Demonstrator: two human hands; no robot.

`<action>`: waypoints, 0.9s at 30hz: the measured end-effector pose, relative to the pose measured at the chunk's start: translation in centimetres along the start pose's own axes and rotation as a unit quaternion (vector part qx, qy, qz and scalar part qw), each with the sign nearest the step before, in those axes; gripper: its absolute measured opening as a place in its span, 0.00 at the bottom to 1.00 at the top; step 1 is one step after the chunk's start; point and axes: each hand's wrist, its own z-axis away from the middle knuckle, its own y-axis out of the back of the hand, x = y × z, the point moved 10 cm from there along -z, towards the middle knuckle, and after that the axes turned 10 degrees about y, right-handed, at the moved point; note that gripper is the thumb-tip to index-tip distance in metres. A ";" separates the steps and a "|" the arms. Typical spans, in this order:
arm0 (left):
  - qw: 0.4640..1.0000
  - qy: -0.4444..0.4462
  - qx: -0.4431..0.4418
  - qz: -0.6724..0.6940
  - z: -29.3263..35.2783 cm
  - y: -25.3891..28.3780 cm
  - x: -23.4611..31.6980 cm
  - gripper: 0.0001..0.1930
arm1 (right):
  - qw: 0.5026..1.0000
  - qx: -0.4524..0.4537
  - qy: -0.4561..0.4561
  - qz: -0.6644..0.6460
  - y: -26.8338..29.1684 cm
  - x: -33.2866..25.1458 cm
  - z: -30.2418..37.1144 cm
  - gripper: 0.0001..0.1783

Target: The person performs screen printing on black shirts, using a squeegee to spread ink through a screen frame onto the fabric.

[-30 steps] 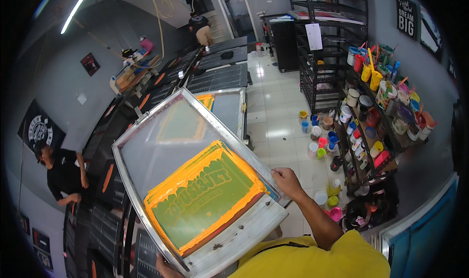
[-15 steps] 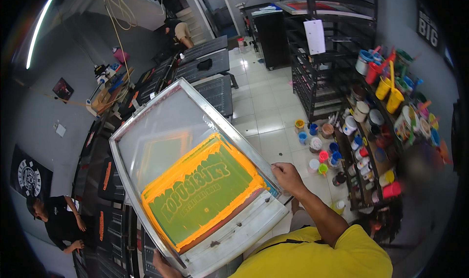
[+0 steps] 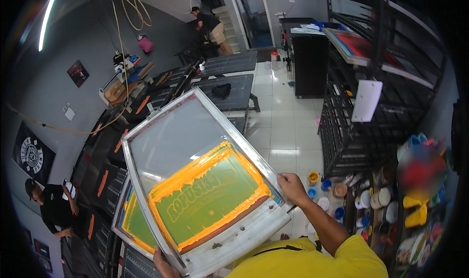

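Tiled floor [image 3: 283,126] ahead. Your left hand [image 3: 164,265], right hand [image 3: 292,188] grip screen frame [image 3: 234,134]; orange ink [image 3: 247,170] applied, frame apparently not set down.

Rear screen [image 3: 134,218] partly hidden behind front screen [image 3: 211,205], left hand [image 3: 166,266] cut off below, reddish shape [image 3: 421,173] blurred

silvery-grey frame [image 3: 238,142] at the right hand [image 3: 291,187], hazy grey mesh [image 3: 173,129] left of it, olive-green panel [image 3: 215,205] with chunky tone-on-tone lettering [image 3: 200,193], super loud orange ink [image 3: 190,173] smeared round that, bright yellow shirt [image 3: 312,258] below the hand
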 end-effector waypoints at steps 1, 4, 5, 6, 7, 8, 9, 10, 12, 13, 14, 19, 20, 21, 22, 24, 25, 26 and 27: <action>1.000 0.002 -0.002 0.001 -0.3 -1.5 -0.6 0.19 | 1.000 0.002 0.006 -0.003 0.5 0.6 -1.6 0.16; 1.000 0.005 0.020 -0.002 -1.9 -5.0 -2.6 0.18 | 1.000 0.001 0.013 -0.006 1.8 2.4 -6.4 0.17; 0.999 0.006 0.033 -0.005 -2.5 -6.1 -3.4 0.17 | 1.000 -0.006 0.009 -0.003 2.2 3.4 -8.0 0.17; 0.999 0.000 0.039 -0.009 -3.1 -7.5 -4.1 0.17 | 1.000 -0.013 0.004 0.001 2.5 4.4 -9.7 0.17; 0.999 -0.004 0.042 -0.011 -3.7 -10.1 -4.4 0.17 | 1.000 -0.016 0.004 -0.002 3.0 5.4 -11.8 0.17; 0.999 -0.009 0.044 -0.013 -4.5 -12.4 -4.9 0.16 | 1.000 -0.018 0.005 -0.004 3.4 6.8 -14.0 0.17; 1.000 0.006 0.024 -0.019 -5.7 -14.6 -5.8 0.16 | 1.000 -0.020 0.005 -0.007 3.7 8.1 -16.2 0.17; 1.000 0.018 0.005 -0.022 -6.8 -16.9 -6.2 0.16 | 1.000 -0.014 0.011 -0.007 4.2 8.7 -18.6 0.17; 1.000 0.016 0.001 0.000 -9.5 -20.9 -7.1 0.16 | 1.000 0.002 0.025 -0.008 5.4 9.7 -23.4 0.17; 0.999 0.003 0.018 0.027 -11.5 -22.4 -8.1 0.16 | 1.000 -0.001 0.021 0.005 6.2 10.3 -25.9 0.17; 0.998 -0.006 0.034 0.053 -12.9 -24.3 -8.5 0.16 | 1.000 -0.002 0.015 0.022 7.2 10.5 -28.3 0.18; 0.999 -0.013 0.004 0.039 -17.9 -35.1 -8.5 0.17 | 0.998 0.032 0.014 0.045 11.9 11.6 -37.1 0.18; 0.999 -0.025 0.004 0.033 -18.8 -36.9 -8.2 0.18 | 0.998 0.034 0.002 0.044 12.6 11.8 -38.8 0.18; 0.999 -0.027 0.028 0.020 -19.6 -38.3 -8.3 0.17 | 0.998 0.035 -0.011 0.042 13.3 12.3 -40.5 0.18; 0.998 -0.029 0.051 0.008 -20.1 -40.5 -8.2 0.16 | 0.999 0.050 -0.005 0.022 13.9 12.9 -42.0 0.18; 0.994 -0.034 0.101 -0.007 -21.2 -42.7 -9.7 0.16 | 0.998 0.055 -0.013 -0.003 15.3 16.3 -44.8 0.16; 0.998 -0.021 0.048 -0.022 -22.0 -45.9 -9.9 0.18 | 0.998 0.058 -0.014 -0.011 16.2 17.6 -46.7 0.15; 0.999 -0.010 -0.002 -0.036 -22.7 -49.2 -9.8 0.19 | 0.998 0.059 -0.003 -0.009 16.9 18.4 -48.6 0.15; 0.997 0.002 -0.052 -0.049 -23.1 -52.0 -10.1 0.21 | 0.998 0.062 -0.004 -0.010 17.5 19.2 -50.2 0.15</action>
